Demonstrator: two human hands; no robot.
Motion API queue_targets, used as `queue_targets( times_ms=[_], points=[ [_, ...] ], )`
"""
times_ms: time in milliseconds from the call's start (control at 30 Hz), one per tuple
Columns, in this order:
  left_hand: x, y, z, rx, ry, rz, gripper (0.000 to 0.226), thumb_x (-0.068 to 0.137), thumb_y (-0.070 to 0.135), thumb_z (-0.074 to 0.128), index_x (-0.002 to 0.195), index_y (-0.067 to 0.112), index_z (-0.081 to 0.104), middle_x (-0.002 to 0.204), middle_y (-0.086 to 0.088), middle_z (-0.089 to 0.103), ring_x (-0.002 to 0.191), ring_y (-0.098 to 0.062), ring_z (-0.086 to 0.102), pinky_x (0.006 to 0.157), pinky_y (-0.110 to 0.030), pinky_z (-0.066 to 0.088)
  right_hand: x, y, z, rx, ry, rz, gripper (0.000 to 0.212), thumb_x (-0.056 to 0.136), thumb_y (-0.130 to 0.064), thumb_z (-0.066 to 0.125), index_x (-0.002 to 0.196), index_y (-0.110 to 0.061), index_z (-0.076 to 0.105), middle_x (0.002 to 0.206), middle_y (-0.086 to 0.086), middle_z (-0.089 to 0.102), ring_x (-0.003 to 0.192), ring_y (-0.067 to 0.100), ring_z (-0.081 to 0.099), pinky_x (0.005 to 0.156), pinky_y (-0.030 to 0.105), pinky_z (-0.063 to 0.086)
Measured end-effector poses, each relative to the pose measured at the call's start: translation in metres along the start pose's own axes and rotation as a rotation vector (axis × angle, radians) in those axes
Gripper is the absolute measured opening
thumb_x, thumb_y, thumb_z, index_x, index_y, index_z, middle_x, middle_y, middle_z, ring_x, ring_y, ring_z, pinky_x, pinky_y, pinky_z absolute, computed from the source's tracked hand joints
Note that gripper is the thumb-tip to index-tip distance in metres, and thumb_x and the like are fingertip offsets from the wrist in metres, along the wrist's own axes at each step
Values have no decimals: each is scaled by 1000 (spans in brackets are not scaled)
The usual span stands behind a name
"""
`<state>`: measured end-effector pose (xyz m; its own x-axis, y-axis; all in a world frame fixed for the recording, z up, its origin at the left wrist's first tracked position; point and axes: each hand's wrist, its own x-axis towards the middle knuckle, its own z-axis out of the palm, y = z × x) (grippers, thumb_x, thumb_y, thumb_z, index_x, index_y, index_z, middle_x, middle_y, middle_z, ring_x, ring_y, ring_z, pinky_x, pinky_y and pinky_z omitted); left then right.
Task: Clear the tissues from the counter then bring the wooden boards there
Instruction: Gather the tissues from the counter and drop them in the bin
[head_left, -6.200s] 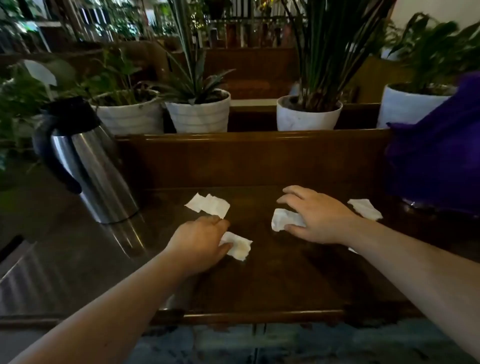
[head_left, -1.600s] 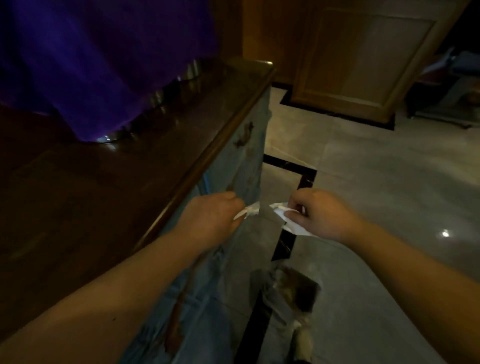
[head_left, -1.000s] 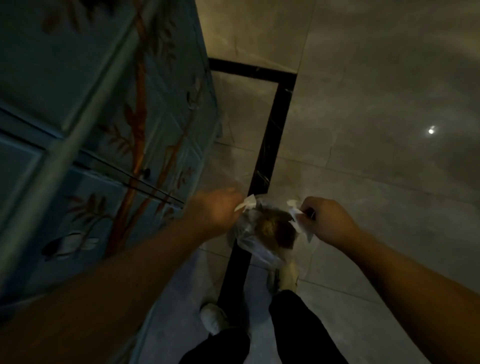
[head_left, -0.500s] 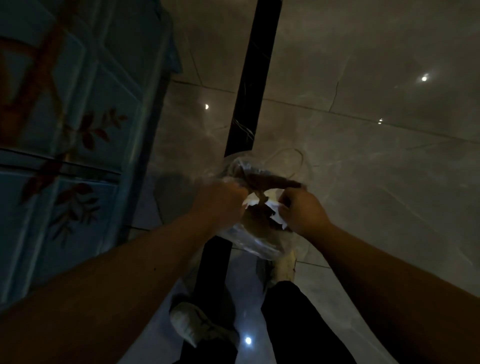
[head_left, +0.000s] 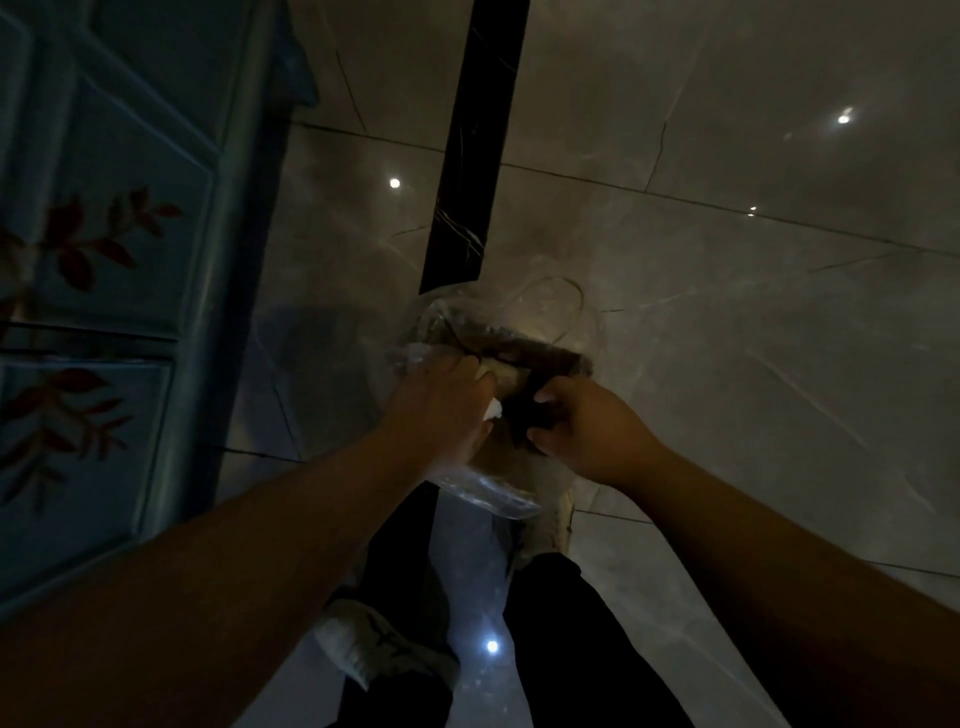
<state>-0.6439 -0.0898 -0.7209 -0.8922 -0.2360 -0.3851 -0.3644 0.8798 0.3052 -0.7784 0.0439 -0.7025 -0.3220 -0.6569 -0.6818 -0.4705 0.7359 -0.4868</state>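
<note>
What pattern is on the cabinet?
Reddish leaf sprigs on blue-green panels of the cabinet, in the head view.

Head camera, facing steeply down (dim, probably floor (head_left: 727, 312)).

We see a clear bag (head_left: 498, 499) at our hands, a blue cabinet (head_left: 114, 260) to their left, glossy floor (head_left: 727, 312) beyond, shoe (head_left: 374, 649) below.
</note>
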Motion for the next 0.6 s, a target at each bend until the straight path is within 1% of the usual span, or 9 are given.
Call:
queue_targets(
  times_ms=[100, 167, 233, 333, 400, 433, 500, 533, 600],
  points=[
    [-6, 3, -15, -7, -18, -18, 58, 82, 41, 59, 132, 15, 46, 133, -12, 52, 120, -31, 49, 95, -46, 46, -15, -7, -14, -60, -3, -80, 56, 81, -27, 72, 132, -17, 51, 132, 12, 53, 116, 29, 55, 91, 34, 45],
    [-11, 6, -31, -6, -39, -27, 65, 84, 42, 58, 139, 13, 39, 141, -13, 46, 128, -31, 43, 103, -47, 40, -25, -13, -26, -96, -1, -138, 63, 79, -31, 73, 135, -18, 48, 137, 11, 49, 118, 31, 53, 93, 38, 48],
    [-20, 11, -55, 9, -26, -25, 69, 83, 42, 59, 141, 12, 36, 145, -14, 43, 131, -32, 40, 107, -46, 35, -36, -23, -44, -154, 17, -191, 71, 77, -35, 73, 139, -20, 42, 142, 11, 44, 121, 33, 51, 93, 40, 49],
    [-33, 18, -105, 26, 39, -15, 68, 81, 38, 62, 139, 9, 40, 142, -17, 45, 130, -34, 41, 106, -48, 33, -57, -45, -82, -305, 80, -233, 82, 78, -46, 70, 147, -22, 32, 154, 14, 31, 133, 36, 39, 100, 44, 43],
    [-43, 24, -145, 43, 62, -33, 67, 82, 40, 58, 138, 10, 39, 143, -17, 44, 131, -34, 40, 106, -49, 32, -73, -64, -109, -393, 103, -264, 87, 79, -52, 66, 149, -22, 25, 159, 15, 22, 139, 35, 31, 105, 46, 39],
    [-50, 28, -170, 63, 87, -30, 66, 82, 42, 54, 138, 10, 40, 143, -18, 45, 131, -35, 40, 106, -50, 34, -83, -75, -124, -427, 117, -282, 88, 79, -53, 65, 150, -21, 24, 159, 16, 20, 140, 36, 30, 106, 47, 39],
    [-68, 40, -221, 118, 139, 41, 63, 84, 44, 46, 135, 7, 44, 139, -22, 48, 127, -38, 45, 102, -53, 39, -111, -98, -154, -488, 144, -306, 88, 80, -55, 63, 150, -21, 22, 159, 18, 21, 140, 37, 30, 107, 48, 38],
    [-78, 46, -244, 145, 182, 80, 62, 85, 43, 45, 134, 5, 46, 137, -24, 50, 125, -40, 47, 100, -54, 40, -124, -109, -166, -509, 146, -306, 89, 79, -56, 61, 151, -21, 22, 159, 18, 21, 141, 37, 29, 107, 48, 37],
    [-96, 58, -293, 220, 252, 128, 60, 88, 41, 49, 136, 6, 45, 139, -23, 48, 127, -40, 45, 103, -54, 38, -154, -131, -192, -539, 188, -295, 90, 79, -60, 57, 151, -22, 19, 159, 18, 19, 142, 37, 26, 110, 48, 32]
  ],
)
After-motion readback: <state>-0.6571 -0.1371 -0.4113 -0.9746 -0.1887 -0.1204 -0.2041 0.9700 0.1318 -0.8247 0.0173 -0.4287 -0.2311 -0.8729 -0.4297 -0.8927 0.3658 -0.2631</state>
